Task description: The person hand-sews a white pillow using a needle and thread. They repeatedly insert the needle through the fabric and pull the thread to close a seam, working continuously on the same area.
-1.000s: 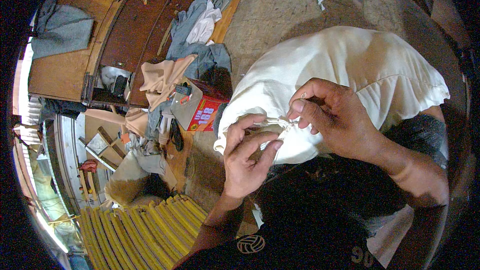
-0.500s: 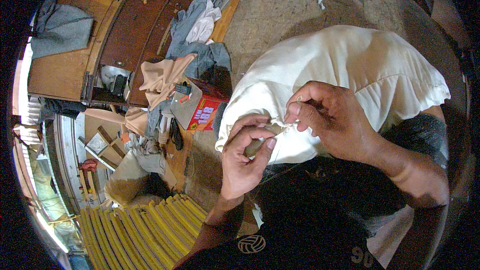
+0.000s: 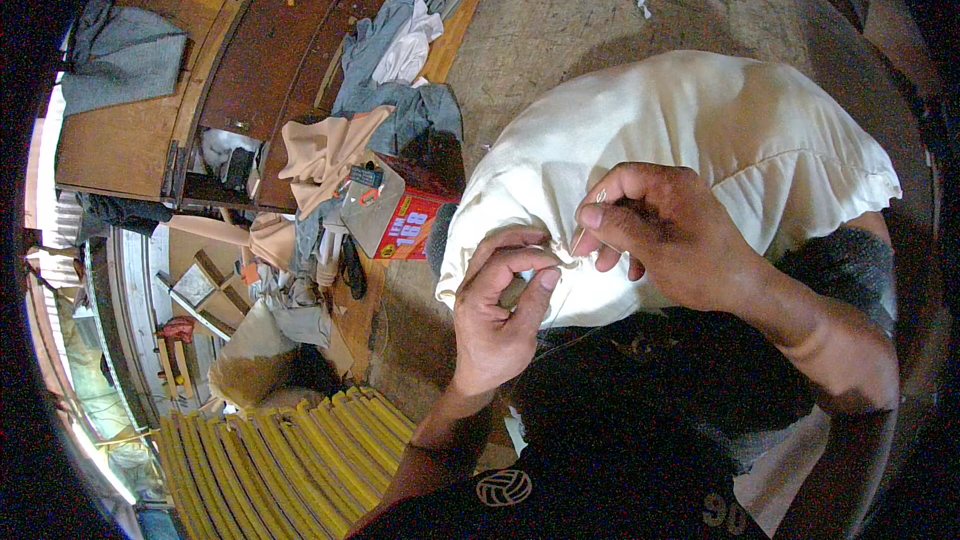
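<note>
Cream cloth (image 3: 690, 120) is draped in a broad heap across my lap. My left hand (image 3: 500, 325) is closed, thumb and fingers pinching a small gathered bit of its edge. Just to the right, my right hand (image 3: 665, 235) is closed around a thin needle (image 3: 578, 239), its shaft slanting down toward the pinched cloth. A small pale loop shows above the right thumb. Whether the needle's tip touches the cloth is too small to tell.
A red box (image 3: 410, 225) with small tools on top stands left of the cloth. Behind it lie blue-grey garments (image 3: 400, 115) and peach fabric (image 3: 325, 155). A yellow slatted seat (image 3: 290, 450) is at lower left, and wooden cabinets (image 3: 270, 80) at upper left.
My left hand has shifted slightly right. The right fingers have tilted, so the needle's shaft now shows below them; the gathered white bit between the hands is less visible.
</note>
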The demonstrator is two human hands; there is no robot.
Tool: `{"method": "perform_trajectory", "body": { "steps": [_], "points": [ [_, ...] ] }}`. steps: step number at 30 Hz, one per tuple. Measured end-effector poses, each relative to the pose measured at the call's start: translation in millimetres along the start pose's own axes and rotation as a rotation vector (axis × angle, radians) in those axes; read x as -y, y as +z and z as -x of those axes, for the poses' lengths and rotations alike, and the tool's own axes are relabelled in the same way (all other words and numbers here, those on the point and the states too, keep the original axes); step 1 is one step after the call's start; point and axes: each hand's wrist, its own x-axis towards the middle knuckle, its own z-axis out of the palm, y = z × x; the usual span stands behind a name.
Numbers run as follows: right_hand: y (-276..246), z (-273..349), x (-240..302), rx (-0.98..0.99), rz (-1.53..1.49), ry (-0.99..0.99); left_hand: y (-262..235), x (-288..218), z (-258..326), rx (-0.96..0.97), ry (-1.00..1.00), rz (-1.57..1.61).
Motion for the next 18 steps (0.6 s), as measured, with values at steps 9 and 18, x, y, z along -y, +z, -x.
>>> {"method": "perform_trajectory", "body": {
  "steps": [9,18],
  "points": [
    [-4,-3,-4,0.01,0.032,0.088,5,11,9,-0.124,0.19,-0.027],
    [-7,-5,-3,0.016,0.009,0.185,7,5,9,-0.098,0.467,-0.357]
  ]
}}
